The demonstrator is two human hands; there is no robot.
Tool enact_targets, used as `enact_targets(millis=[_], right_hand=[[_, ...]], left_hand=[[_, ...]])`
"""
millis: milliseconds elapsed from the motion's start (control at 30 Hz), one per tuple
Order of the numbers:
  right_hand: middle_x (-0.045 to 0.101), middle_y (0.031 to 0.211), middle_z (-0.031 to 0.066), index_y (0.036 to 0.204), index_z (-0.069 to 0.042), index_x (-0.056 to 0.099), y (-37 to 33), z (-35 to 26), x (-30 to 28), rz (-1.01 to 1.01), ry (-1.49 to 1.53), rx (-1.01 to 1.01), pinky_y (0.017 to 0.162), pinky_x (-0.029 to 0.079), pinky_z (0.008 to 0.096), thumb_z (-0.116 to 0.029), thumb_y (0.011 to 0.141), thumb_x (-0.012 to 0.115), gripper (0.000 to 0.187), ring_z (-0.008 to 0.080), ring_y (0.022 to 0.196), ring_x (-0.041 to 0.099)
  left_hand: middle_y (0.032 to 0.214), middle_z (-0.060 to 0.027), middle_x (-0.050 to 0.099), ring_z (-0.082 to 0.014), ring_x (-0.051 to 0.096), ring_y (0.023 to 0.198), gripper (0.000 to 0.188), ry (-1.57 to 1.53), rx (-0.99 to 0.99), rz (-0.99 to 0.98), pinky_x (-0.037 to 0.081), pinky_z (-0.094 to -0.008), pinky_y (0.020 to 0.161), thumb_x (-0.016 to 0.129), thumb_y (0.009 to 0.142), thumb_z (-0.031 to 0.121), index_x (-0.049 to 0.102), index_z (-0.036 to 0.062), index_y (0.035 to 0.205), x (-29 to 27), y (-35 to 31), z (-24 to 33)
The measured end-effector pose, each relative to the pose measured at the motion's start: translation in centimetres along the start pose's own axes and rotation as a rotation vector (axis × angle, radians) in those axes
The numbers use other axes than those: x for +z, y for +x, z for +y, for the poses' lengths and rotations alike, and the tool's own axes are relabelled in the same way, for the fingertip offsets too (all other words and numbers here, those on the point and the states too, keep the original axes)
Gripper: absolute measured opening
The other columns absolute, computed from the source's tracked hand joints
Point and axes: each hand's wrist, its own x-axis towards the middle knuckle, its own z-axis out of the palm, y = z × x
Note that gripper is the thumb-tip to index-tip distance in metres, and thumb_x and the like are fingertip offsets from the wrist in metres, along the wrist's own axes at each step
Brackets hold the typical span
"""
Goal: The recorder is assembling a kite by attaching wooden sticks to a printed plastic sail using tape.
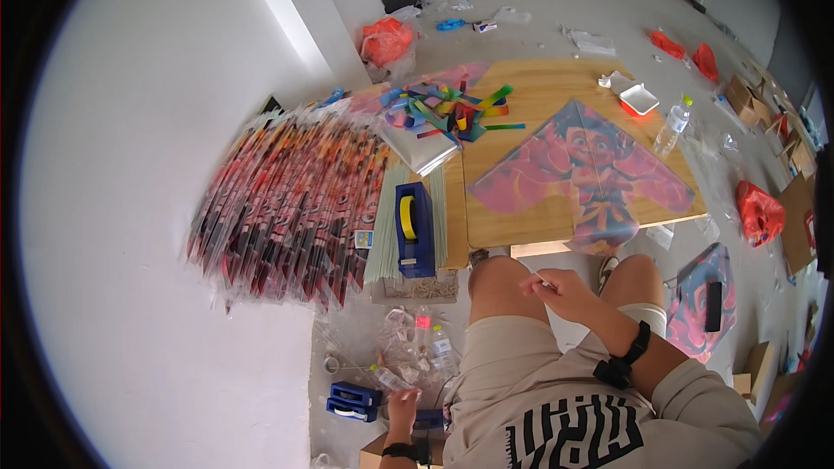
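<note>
My right hand [563, 297] is above my knees, just off the table's front edge. Its fingers are pinched together, and what they hold, if anything, is too small to make out. My left hand [402, 408] hangs low at my left side, close to a clear bottle [393, 377] and a blue tape dispenser [428, 419]. Its fingers are too small and unclear to read. A pink and blue kite [599, 165] with a printed cartoon figure lies spread on the wooden table [512, 113], its lower end hanging over the front edge.
Left of the kite stand a blue dispenser with yellow tape [414, 230], pale sticks [382, 247] and many packed kites [287, 200]. Colourful ribbons [452, 113] lie at the back. A bottle [673, 126] and white tray [639, 100] stand right. Another kite [695, 304] lies lower right.
</note>
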Motion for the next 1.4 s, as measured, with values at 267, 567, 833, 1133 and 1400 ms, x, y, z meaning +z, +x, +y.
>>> enact_targets(millis=[267, 567, 833, 1133, 1400], right_hand=[[0.077, 0.100, 0.0100, 0.123, -0.005, 0.073, 0.8, 1.5, -0.3, 0.001, -0.033, -0.086, 0.079, 0.054, 0.0315, -0.012, 0.105, 0.056, 0.025, 0.0195, 0.088, 0.071], [0.067, 0.131, 0.0182, 0.133, -0.006, 0.065, 13.2, -5.4, 2.1, -0.197, -0.360, -0.439, 0.098, 0.051, 0.0461, 0.001, 0.094, 0.054, 0.041, 0.0406, 0.118, 0.063], [0.049, 0.161, 0.0045, 0.147, -0.015, 0.059, 23.2, -5.1, 7.8, -0.157, -0.783, -0.846, 0.128, 0.028, 0.0460, 0.002, 0.094, 0.053, 0.056, 0.0259, 0.153, 0.038], [0.048, 0.162, -0.0002, 0.153, -0.022, 0.052, 24.8, -5.1, 7.2, -0.042, -1.008, -0.897, 0.130, 0.021, 0.0475, -0.006, 0.098, 0.056, 0.058, 0.0214, 0.155, 0.035], [0.056, 0.155, 0.0017, 0.148, -0.023, 0.058, 26.1, -4.9, 7.1, 0.017, -0.870, -0.830, 0.126, 0.027, 0.0499, -0.002, 0.095, 0.056, 0.056, 0.0216, 0.150, 0.042]], left_hand=[[0.113, -0.0044, 0.073, -0.0122, 0.065, 0.083, 0.025, -0.121, -0.165, -0.212, 0.052, -0.0262, 0.070, 0.071, 0.100, 0.027, 0.077, 0.0058, 0.112, -4.9, -2.6, 1.6], [0.121, -0.0103, 0.070, -0.0162, 0.067, 0.094, 0.019, -0.260, -0.028, -0.438, 0.052, -0.0303, 0.084, 0.065, 0.101, 0.018, 0.072, 0.0030, 0.109, -6.3, -8.7, 9.3], [0.121, -0.0060, 0.067, -0.0125, 0.059, 0.096, 0.033, -0.764, -0.030, -0.374, 0.048, -0.0270, 0.081, 0.063, 0.107, 0.028, 0.067, 0.0023, 0.128, -7.7, -13.6, 9.3], [0.126, -0.0096, 0.064, -0.0173, 0.064, 0.100, 0.039, -1.016, -0.077, -0.516, 0.054, -0.0331, 0.086, 0.066, 0.103, 0.023, 0.060, 0.0003, 0.134, -7.2, -13.7, 11.3], [0.120, -0.0109, 0.065, -0.0168, 0.064, 0.089, 0.027, -1.166, 0.074, -0.445, 0.049, -0.0315, 0.082, 0.055, 0.105, 0.015, 0.072, -0.0059, 0.112, -5.9, -11.5, 12.8]])
